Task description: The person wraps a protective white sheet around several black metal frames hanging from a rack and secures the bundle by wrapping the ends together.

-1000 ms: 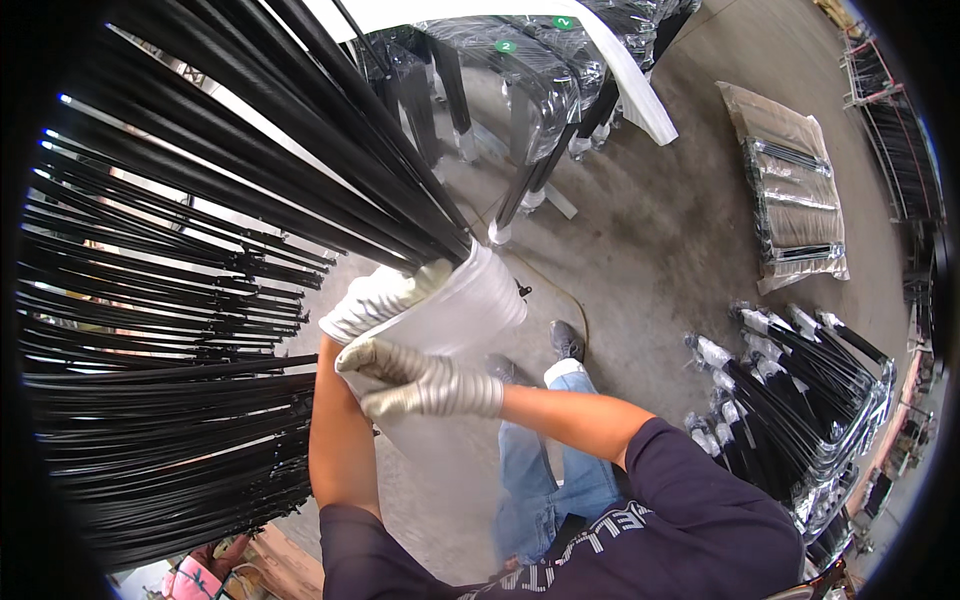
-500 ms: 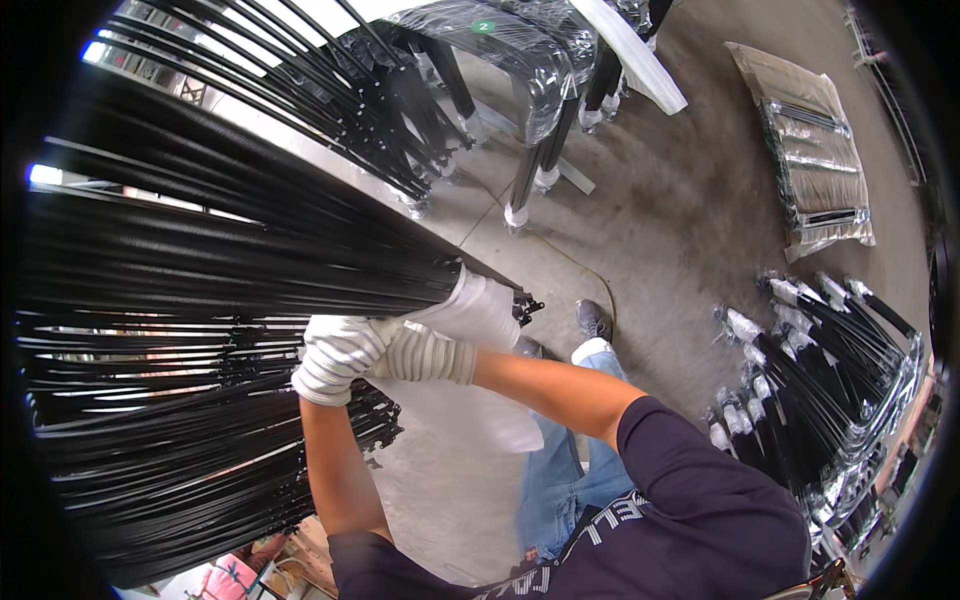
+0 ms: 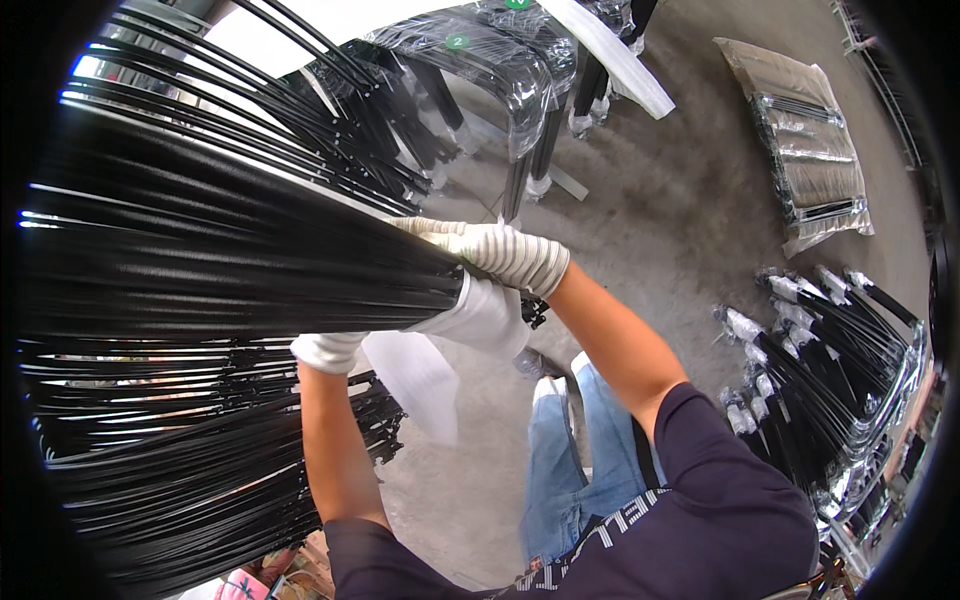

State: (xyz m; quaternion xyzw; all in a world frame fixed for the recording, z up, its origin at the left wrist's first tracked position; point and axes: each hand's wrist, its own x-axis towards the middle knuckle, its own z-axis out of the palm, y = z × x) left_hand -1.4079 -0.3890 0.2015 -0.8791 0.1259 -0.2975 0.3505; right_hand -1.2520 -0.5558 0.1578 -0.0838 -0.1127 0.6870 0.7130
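Observation:
A thick stack of long black metal tubes (image 3: 230, 250) comes in from the left, its end pointing toward the middle. White foam sheet (image 3: 485, 315) wraps around that end, and a loose flap hangs below. My right hand (image 3: 505, 255), in a striped white knit glove, reaches over the stack's far side near the foam, fingers curved against the tubes. My left hand (image 3: 330, 350), gloved too, is tucked under the near side of the stack; only the back of the hand and the cuff show, the fingers being hidden.
More black tubes (image 3: 200, 510) lie in rows at the lower left. Plastic-wrapped black frames (image 3: 480, 80) stand beyond the stack. On the concrete floor at right are a wrapped flat package (image 3: 805, 145) and several black parts with wrapped ends (image 3: 800, 360).
My right hand has moved from beside my left hand on the near side to the stack's far side. My left hand has slipped further under the tubes, and the foam flap has shifted left.

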